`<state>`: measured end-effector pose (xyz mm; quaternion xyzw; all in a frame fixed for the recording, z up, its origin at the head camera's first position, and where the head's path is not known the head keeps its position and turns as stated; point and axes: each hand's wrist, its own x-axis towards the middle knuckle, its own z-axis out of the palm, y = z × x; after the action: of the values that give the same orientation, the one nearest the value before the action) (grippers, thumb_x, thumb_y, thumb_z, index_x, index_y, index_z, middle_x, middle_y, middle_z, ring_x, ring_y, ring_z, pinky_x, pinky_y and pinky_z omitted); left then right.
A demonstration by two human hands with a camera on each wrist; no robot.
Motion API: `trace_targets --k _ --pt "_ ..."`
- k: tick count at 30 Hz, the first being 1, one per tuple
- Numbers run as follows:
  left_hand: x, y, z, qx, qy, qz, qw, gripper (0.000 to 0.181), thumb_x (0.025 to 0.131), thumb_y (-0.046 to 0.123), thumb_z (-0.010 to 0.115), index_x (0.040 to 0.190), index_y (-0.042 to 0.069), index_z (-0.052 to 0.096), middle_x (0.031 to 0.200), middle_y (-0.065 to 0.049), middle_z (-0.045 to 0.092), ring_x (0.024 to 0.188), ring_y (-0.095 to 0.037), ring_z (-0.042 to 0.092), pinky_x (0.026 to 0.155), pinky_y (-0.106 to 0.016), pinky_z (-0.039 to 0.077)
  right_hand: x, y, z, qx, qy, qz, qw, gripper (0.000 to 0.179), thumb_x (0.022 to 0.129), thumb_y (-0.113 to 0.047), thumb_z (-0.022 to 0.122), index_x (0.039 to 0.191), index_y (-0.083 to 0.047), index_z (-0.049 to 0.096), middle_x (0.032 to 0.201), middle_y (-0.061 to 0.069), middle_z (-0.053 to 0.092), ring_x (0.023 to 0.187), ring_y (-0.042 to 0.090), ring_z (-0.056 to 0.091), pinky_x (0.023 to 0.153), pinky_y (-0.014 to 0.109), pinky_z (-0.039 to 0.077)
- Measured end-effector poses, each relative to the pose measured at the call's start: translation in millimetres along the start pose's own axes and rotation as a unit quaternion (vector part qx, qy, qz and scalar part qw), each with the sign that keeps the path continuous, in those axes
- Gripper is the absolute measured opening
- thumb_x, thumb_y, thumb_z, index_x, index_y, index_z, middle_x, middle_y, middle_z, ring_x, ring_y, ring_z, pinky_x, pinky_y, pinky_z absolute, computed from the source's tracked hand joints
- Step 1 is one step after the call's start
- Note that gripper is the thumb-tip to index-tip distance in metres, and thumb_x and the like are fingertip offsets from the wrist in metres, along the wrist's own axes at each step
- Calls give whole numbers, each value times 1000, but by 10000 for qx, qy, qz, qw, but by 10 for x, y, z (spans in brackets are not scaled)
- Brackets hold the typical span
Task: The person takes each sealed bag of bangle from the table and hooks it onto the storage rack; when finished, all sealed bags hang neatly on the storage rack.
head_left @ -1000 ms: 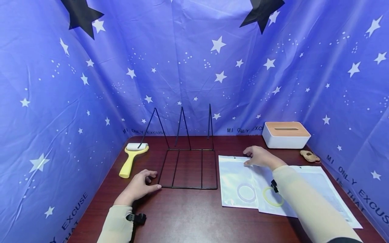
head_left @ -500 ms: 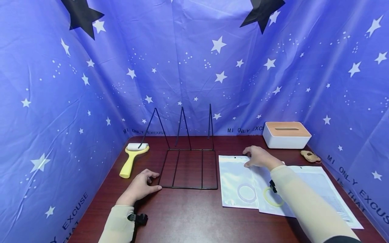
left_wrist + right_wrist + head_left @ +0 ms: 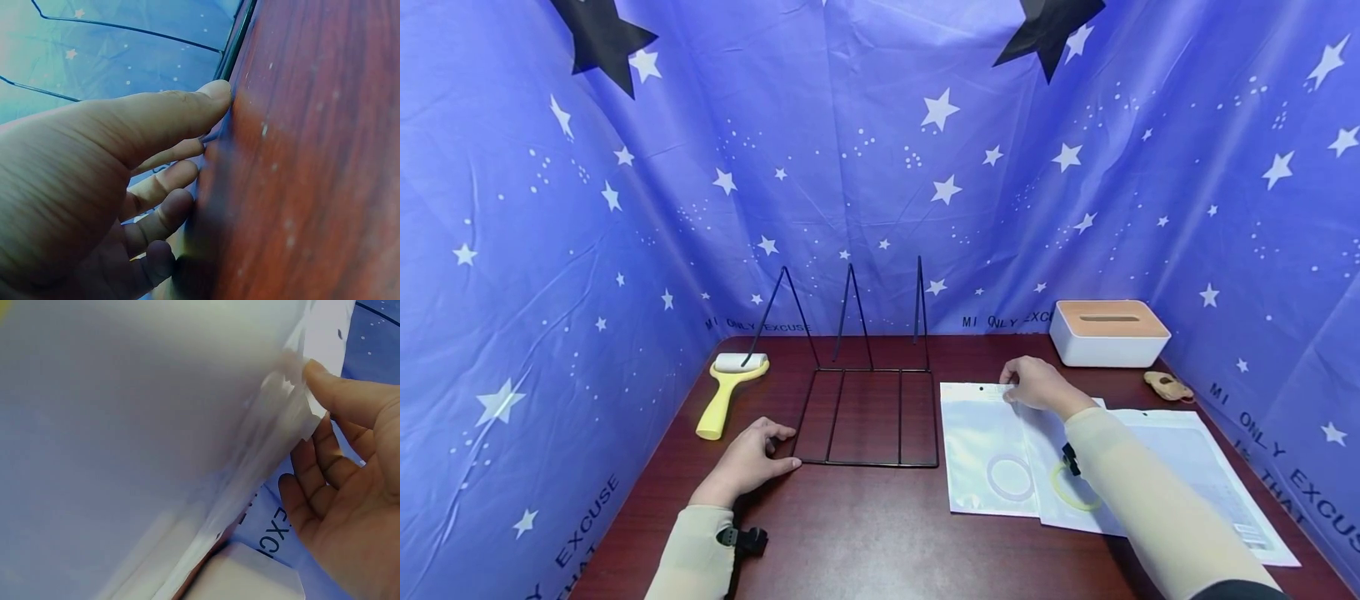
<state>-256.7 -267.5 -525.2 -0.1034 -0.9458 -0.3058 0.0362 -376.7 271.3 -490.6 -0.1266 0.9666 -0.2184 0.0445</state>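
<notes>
My left hand (image 3: 747, 458) rests at the front left corner of a black wire rack (image 3: 862, 463). In the left wrist view its thumb touches the wire, the other fingers loosely bent beside it. My right hand (image 3: 1041, 386) pinches the top edge of a white zip bag (image 3: 973, 450) with a lilac ring (image 3: 1009, 477) showing on it; in the right wrist view, the thumb lies on top and fingers underneath. Partly beneath the right forearm lies a second white zip bag (image 3: 1052, 518) with a yellow ring (image 3: 1070, 498). A larger bag (image 3: 1213, 467) lies further right.
A yellow-handled roller (image 3: 718, 404) lies left of the rack. At the back right stands a white tissue box (image 3: 1108, 346) with a wooden lid, a small tan object (image 3: 1168, 386) in front of it. Blue star-patterned cloth (image 3: 880, 167) surrounds the dark red table (image 3: 850, 542).
My right thumb and fingers have closed on the bag's top edge, and the right forearm has shifted slightly left. The left hand and the rack stay in place.
</notes>
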Motion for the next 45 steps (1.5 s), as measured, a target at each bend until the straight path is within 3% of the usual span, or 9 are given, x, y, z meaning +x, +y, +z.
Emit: trace_targets --k 9,18,27,35,45 --pt "7 -18 0 -82 20 86 9999 45 78 27 95 118 16 77 104 4 63 88 -14 56 80 -36 49 -16 -85 -43 485 -6 -86 9988 13 91 -11 81 85 -15 70 82 1 64 74 19 57 64 35 47" --pt "8 -35 16 -120 7 118 9999 44 78 27 95 117 17 77 104 5 62 88 -13 56 81 -36 49 2 -115 -38 857 85 -34 9963 11 94 -15 80 87 -15 71 84 1 66 74 20 59 65 36 49" --pt "11 -37 16 -154 4 88 9998 44 78 26 95 117 16 77 104 5 63 88 -13 56 81 -35 49 -6 -127 -67 1387 237 -297 9896 8 96 -10 76 90 -13 71 87 3 65 79 21 58 68 36 49" --pt "6 -50 16 -169 -7 122 9998 44 78 26 95 117 16 77 104 5 63 87 -13 56 80 -34 48 -102 -165 -160 1763 418 -189 9833 6 98 -15 76 93 -15 73 95 5 68 86 25 58 70 37 51" --pt "-12 -68 13 -231 -34 63 9997 44 79 26 95 118 17 77 104 6 62 88 -13 55 80 -33 48 -247 -184 -263 1921 740 -196 9784 8 98 -21 77 99 -13 73 95 6 67 83 26 59 70 38 52"
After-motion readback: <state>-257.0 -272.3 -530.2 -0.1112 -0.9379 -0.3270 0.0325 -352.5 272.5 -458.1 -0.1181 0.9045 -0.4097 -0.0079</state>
